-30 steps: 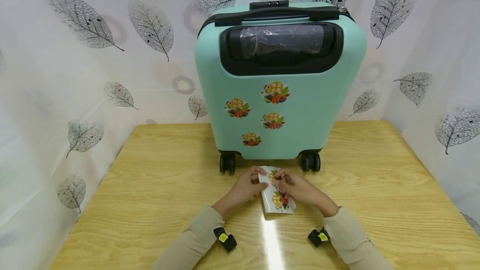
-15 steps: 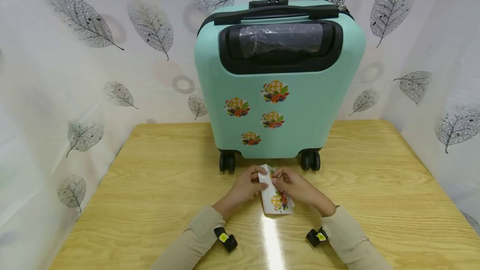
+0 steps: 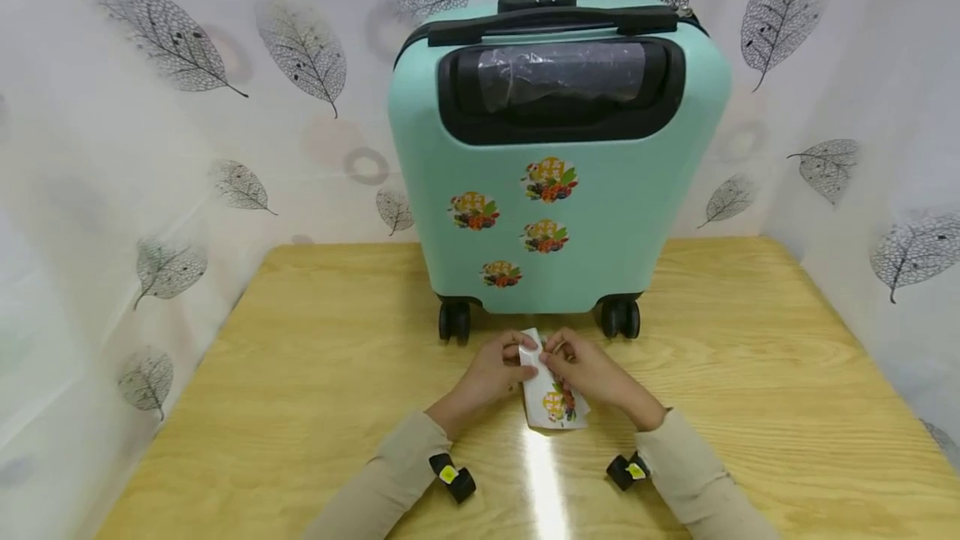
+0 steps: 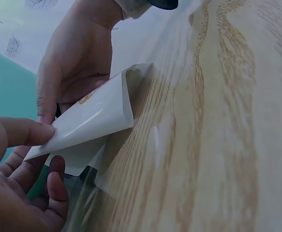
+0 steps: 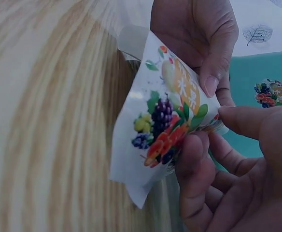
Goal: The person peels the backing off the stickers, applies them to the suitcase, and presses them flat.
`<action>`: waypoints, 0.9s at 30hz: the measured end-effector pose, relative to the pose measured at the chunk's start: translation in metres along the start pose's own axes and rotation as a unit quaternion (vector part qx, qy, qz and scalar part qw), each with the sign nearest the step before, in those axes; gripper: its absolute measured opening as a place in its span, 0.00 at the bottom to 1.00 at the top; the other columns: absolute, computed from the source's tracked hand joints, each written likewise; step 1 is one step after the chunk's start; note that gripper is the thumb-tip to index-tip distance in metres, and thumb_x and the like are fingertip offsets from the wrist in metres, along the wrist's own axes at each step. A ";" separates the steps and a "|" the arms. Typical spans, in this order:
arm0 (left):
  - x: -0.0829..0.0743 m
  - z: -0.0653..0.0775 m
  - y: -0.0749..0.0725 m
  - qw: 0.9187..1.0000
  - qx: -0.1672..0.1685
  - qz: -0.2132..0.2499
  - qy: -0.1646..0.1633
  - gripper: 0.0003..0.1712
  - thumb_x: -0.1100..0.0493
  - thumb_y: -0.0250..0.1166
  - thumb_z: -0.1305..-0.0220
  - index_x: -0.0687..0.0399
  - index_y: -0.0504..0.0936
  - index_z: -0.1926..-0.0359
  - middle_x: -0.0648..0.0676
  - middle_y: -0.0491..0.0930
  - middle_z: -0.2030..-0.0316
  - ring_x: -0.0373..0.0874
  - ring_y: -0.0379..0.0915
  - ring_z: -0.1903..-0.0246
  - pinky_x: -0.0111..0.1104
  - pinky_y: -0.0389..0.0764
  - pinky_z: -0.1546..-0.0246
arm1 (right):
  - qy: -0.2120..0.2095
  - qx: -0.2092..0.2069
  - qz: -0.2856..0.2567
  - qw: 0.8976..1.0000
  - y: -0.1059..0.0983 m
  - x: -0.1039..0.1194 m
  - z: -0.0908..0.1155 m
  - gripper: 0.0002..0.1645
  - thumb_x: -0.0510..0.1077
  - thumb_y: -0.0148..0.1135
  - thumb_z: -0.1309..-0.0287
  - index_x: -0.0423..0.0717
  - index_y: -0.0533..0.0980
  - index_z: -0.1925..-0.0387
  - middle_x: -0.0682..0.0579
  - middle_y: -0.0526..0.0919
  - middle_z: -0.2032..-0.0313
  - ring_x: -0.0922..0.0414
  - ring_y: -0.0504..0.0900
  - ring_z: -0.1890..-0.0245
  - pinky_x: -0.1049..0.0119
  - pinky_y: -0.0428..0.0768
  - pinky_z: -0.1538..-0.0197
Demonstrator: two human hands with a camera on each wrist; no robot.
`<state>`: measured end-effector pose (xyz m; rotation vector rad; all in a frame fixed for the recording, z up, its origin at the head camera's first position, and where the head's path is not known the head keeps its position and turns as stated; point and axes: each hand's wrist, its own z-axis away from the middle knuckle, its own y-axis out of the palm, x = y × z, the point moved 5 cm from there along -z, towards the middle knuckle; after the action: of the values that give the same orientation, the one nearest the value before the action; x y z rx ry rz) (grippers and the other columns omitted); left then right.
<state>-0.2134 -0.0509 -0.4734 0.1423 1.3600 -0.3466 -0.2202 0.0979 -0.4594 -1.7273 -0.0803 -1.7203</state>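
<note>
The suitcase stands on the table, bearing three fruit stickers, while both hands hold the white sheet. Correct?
Not three: the head view shows four fruit stickers on the suitcase. It does stand on the table, and the left hand and right hand hold the white sheet.

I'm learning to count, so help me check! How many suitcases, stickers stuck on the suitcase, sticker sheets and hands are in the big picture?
Mint-green suitcase: 1
Round fruit stickers on it: 4
Folded sticker sheet: 1, as far as I can tell
Hands: 2 (left hand, right hand)
Total: 8
</note>
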 end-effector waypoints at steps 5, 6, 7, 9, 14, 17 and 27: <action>0.002 0.002 0.003 1.000 0.005 -0.008 0.003 0.15 0.71 0.64 0.40 0.60 0.74 0.52 0.63 0.82 0.52 0.40 0.77 0.64 0.29 0.76 0.69 | -0.001 0.017 -0.003 1.000 0.001 0.000 0.003 0.13 0.43 0.51 0.30 0.34 0.69 0.55 0.48 0.76 0.77 0.58 0.74 0.84 0.64 0.75 0.82; 0.003 0.003 0.003 1.000 0.006 -0.008 0.005 0.15 0.71 0.64 0.41 0.61 0.74 0.52 0.63 0.82 0.52 0.40 0.77 0.64 0.29 0.76 0.70 | 0.001 0.021 -0.002 1.000 0.001 0.000 0.003 0.14 0.43 0.51 0.30 0.34 0.70 0.55 0.48 0.76 0.77 0.58 0.74 0.84 0.64 0.75 0.81; 0.003 0.003 0.003 1.000 0.008 -0.010 0.008 0.15 0.71 0.64 0.40 0.61 0.74 0.52 0.63 0.82 0.53 0.40 0.76 0.65 0.29 0.75 0.70 | 0.002 0.024 -0.001 1.000 0.002 0.000 0.004 0.14 0.44 0.51 0.30 0.34 0.70 0.55 0.47 0.76 0.77 0.58 0.74 0.83 0.64 0.75 0.81; 0.003 0.004 0.004 1.000 0.011 -0.015 0.012 0.15 0.71 0.64 0.40 0.60 0.74 0.52 0.63 0.82 0.53 0.39 0.76 0.65 0.29 0.75 0.70 | 0.003 0.026 0.006 1.000 0.001 -0.002 0.005 0.15 0.45 0.51 0.29 0.35 0.70 0.54 0.47 0.76 0.76 0.58 0.74 0.82 0.66 0.75 0.80; 0.001 0.004 0.005 1.000 0.013 -0.013 0.008 0.15 0.70 0.64 0.40 0.59 0.75 0.52 0.62 0.83 0.54 0.38 0.74 0.71 0.28 0.72 0.75 | 0.004 0.027 0.017 0.999 -0.001 -0.001 0.006 0.15 0.45 0.50 0.29 0.35 0.70 0.54 0.48 0.77 0.75 0.58 0.75 0.79 0.67 0.75 0.77; -0.001 0.004 0.004 1.000 0.010 -0.016 0.005 0.15 0.70 0.65 0.41 0.59 0.75 0.53 0.61 0.83 0.55 0.38 0.74 0.72 0.28 0.71 0.76 | 0.004 0.031 0.015 0.999 -0.002 0.000 0.006 0.15 0.45 0.50 0.29 0.35 0.70 0.54 0.48 0.77 0.75 0.58 0.75 0.80 0.68 0.74 0.78; -0.005 0.006 0.001 1.000 0.014 -0.020 -0.001 0.15 0.71 0.65 0.41 0.58 0.76 0.52 0.61 0.83 0.53 0.40 0.77 0.68 0.29 0.76 0.72 | 0.006 0.033 0.004 0.999 0.000 -0.001 0.005 0.17 0.45 0.50 0.28 0.33 0.70 0.52 0.50 0.76 0.77 0.60 0.73 0.81 0.69 0.72 0.78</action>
<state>-0.2083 -0.0511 -0.4677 0.1380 1.3574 -0.3990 -0.2158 0.1010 -0.4591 -1.6674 -0.1233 -1.7026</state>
